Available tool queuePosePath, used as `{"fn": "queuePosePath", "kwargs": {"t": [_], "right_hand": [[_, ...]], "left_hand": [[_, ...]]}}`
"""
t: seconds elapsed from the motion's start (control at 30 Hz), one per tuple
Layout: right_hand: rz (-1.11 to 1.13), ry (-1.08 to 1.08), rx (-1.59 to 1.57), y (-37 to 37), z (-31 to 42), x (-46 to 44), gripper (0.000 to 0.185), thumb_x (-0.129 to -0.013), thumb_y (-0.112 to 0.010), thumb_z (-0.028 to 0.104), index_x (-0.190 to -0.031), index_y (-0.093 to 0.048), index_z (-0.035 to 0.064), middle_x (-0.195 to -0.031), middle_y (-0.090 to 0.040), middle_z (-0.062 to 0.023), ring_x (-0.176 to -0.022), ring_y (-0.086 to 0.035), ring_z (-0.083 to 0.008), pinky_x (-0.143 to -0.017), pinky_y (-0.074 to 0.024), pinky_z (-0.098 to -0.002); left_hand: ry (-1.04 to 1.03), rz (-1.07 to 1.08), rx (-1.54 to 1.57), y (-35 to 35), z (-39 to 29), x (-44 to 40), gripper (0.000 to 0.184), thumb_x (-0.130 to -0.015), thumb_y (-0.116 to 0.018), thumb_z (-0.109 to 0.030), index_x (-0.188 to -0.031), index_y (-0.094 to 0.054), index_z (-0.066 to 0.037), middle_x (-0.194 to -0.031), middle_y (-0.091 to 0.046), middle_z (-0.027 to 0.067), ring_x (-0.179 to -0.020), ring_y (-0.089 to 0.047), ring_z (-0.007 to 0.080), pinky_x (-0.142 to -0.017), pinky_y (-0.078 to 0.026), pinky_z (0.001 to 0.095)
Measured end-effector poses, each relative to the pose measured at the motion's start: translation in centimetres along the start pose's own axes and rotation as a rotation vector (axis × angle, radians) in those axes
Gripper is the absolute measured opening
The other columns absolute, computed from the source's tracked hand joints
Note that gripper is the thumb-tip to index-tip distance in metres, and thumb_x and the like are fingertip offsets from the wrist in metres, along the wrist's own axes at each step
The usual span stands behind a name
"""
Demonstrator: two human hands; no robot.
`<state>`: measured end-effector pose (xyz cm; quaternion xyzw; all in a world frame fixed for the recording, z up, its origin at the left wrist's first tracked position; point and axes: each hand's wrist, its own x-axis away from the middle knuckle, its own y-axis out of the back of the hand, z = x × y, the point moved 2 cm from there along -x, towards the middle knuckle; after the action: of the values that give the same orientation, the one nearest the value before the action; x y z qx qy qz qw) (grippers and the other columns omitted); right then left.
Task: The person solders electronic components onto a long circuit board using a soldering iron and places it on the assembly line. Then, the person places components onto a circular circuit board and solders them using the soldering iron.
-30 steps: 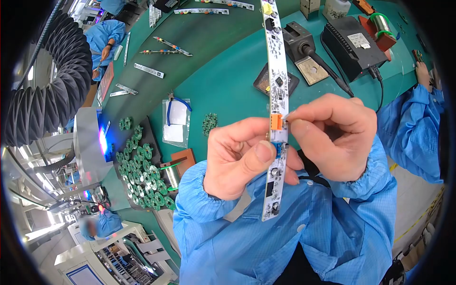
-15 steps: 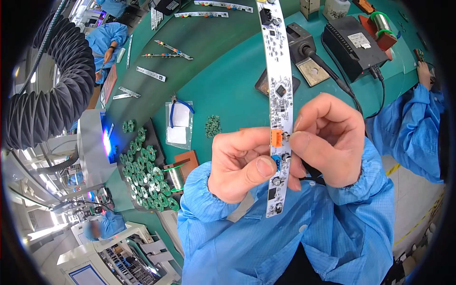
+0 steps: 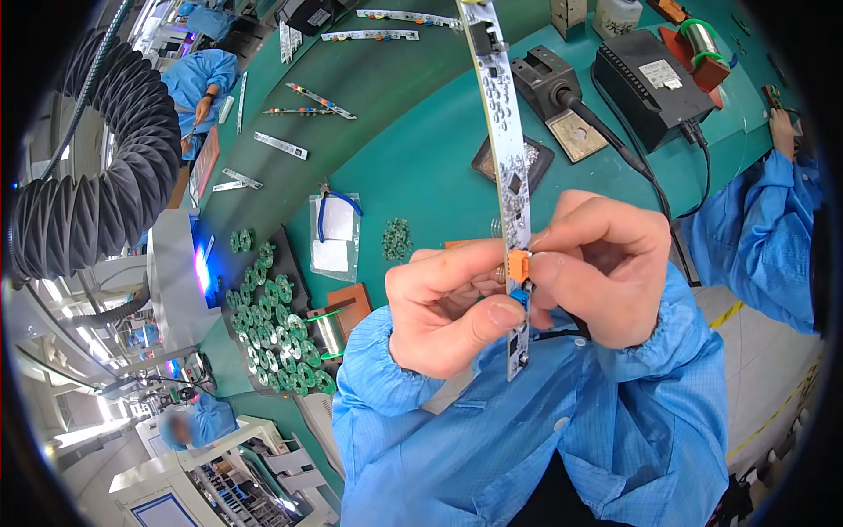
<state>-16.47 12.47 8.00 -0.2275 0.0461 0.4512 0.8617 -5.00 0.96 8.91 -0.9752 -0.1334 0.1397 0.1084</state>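
A long, narrow white circuit board point(image 3: 510, 149) stands nearly upright in front of my chest, tilted, with small chips along its face. My left hand point(image 3: 448, 307) is closed on its lower part, the thumb lying on the front near a blue connector point(image 3: 520, 297). Just above that sits an orange connector point(image 3: 518, 265) on the board. From the other side, my right hand point(image 3: 608, 272) pinches at the board's edge beside the orange connector. The fingertips hide whatever small part may be between them.
Green ring-shaped boards point(image 3: 272, 334) lie on a dark tray at left, near a solder spool point(image 3: 327, 334). Blue-handled cutters point(image 3: 338, 204) rest on a plastic bag. A soldering iron point(image 3: 606, 132) and black station point(image 3: 654, 88) stand at right. Co-workers in blue sit on both sides.
The board has turned and tilted, its top shifting left and its lower end rising. My right hand has moved slightly down, still pinching beside the orange connector. My left hand keeps its hold.
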Motion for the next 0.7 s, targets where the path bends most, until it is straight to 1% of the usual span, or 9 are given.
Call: {"fn": "queuePosePath", "kwargs": {"t": [0.07, 0.1, 0.17, 0.3, 0.37, 0.5, 0.57, 0.6, 0.7], "right_hand": [[-0.13, -0.153, -0.261, -0.29, -0.21, 0.05, 0.014, -0.076, -0.063, -0.01, -0.089, -0.065, -0.007, -0.069, -0.059, -0.0075, -0.052, -0.058, -0.009, -0.046, -0.0425, -0.0215], [-0.134, -0.151, -0.262, -0.16, -0.38, 0.12, 0.014, -0.076, -0.063, -0.01, -0.089, -0.065, -0.007, -0.069, -0.059, -0.0075, -0.052, -0.058, -0.009, -0.046, -0.0425, -0.0215], [-0.066, -0.095, -0.266, 0.0, -0.7, 0.28, 0.014, -0.078, -0.061, -0.009, -0.091, -0.064, -0.0077, -0.072, -0.06, -0.0081, -0.055, -0.06, -0.0104, -0.047, -0.0466, -0.0226], [-0.073, -0.129, -0.269, -0.22, -0.21, 0.3, 0.013, -0.079, -0.058, -0.009, -0.091, -0.063, -0.0077, -0.071, -0.061, -0.0076, -0.055, -0.061, -0.0106, -0.047, -0.0459, -0.0219], [-0.049, -0.136, -0.227, -0.28, -0.06, 0.16, 0.012, -0.08, -0.055, -0.01, -0.089, -0.062, -0.0075, -0.07, -0.062, -0.0076, -0.056, -0.062, -0.0106, -0.048, -0.0461, -0.0218], [-0.094, -0.204, -0.234, -0.54, -0.15, 0.32, 0.011, -0.08, -0.056, -0.009, -0.09, -0.061, -0.007, -0.068, -0.063, -0.0074, -0.056, -0.062, -0.0101, -0.049, -0.0467, -0.0214], [-0.054, -0.085, -0.235, -0.39, -0.19, 0.32, 0.011, -0.081, -0.058, -0.009, -0.091, -0.061, -0.0069, -0.068, -0.063, -0.0077, -0.056, -0.061, -0.0093, -0.051, -0.0475, -0.0215], [-0.051, -0.084, -0.236, -0.38, -0.21, 0.31, 0.011, -0.081, -0.058, -0.009, -0.091, -0.061, -0.0069, -0.068, -0.063, -0.0077, -0.056, -0.061, -0.0093, -0.051, -0.0475, -0.0215], [-0.061, -0.074, -0.226, -0.49, -0.14, 0.55, 0.012, -0.081, -0.058, -0.009, -0.092, -0.061, -0.0072, -0.071, -0.064, -0.0083, -0.059, -0.062, -0.01, -0.054, -0.0483, -0.0219]], "left_hand": [[0.061, 0.034, 0.04, 0.11, 0.28, -0.01, 0.041, -0.089, -0.062, -0.008, -0.122, -0.049, 0.013, -0.096, -0.064, 0.0239, -0.081, -0.067, 0.0276, -0.071, -0.057, 0.0386], [0.063, 0.038, 0.039, 0.24, 0.32, 0.05, 0.041, -0.089, -0.062, -0.008, -0.122, -0.049, 0.013, -0.096, -0.064, 0.0239, -0.081, -0.067, 0.0276, -0.071, -0.057, 0.0386], [0.148, 0.035, 0.173, 0.47, 0.41, 0.25, 0.041, -0.09, -0.061, -0.01, -0.121, -0.049, 0.013, -0.094, -0.065, 0.0235, -0.081, -0.067, 0.0272, -0.071, -0.057, 0.038], [0.132, 0.059, 0.156, 0.32, 0.17, 0.05, 0.042, -0.09, -0.06, -0.012, -0.121, -0.05, 0.013, -0.094, -0.065, 0.0231, -0.081, -0.067, 0.027, -0.071, -0.057, 0.0376], [0.097, 0.017, 0.098, 0.17, 0.02, 0.03, 0.042, -0.09, -0.061, -0.013, -0.121, -0.05, 0.013, -0.092, -0.065, 0.0231, -0.08, -0.067, 0.0272, -0.07, -0.057, 0.0378], [0.126, 0.01, 0.086, 0.47, 0.14, 0.28, 0.043, -0.09, -0.062, -0.016, -0.12, -0.051, 0.013, -0.09, -0.065, 0.0237, -0.077, -0.067, 0.0279, -0.068, -0.057, 0.0382], [0.141, 0.051, 0.223, 0.5, 0.45, 0.19, 0.045, -0.091, -0.061, -0.021, -0.119, -0.051, 0.013, -0.088, -0.065, 0.024, -0.075, -0.068, 0.0284, -0.067, -0.057, 0.0388], [0.138, 0.049, 0.22, 0.54, 0.4, 0.2, 0.045, -0.091, -0.061, -0.021, -0.119, -0.051, 0.013, -0.088, -0.065, 0.024, -0.075, -0.068, 0.0284, -0.067, -0.057, 0.0388], [0.172, 0.07, 0.291, 0.63, 0.23, 0.4, 0.05, -0.091, -0.06, -0.027, -0.12, -0.05, 0.012, -0.088, -0.065, 0.0249, -0.074, -0.068, 0.029, -0.065, -0.057, 0.0387]]}}
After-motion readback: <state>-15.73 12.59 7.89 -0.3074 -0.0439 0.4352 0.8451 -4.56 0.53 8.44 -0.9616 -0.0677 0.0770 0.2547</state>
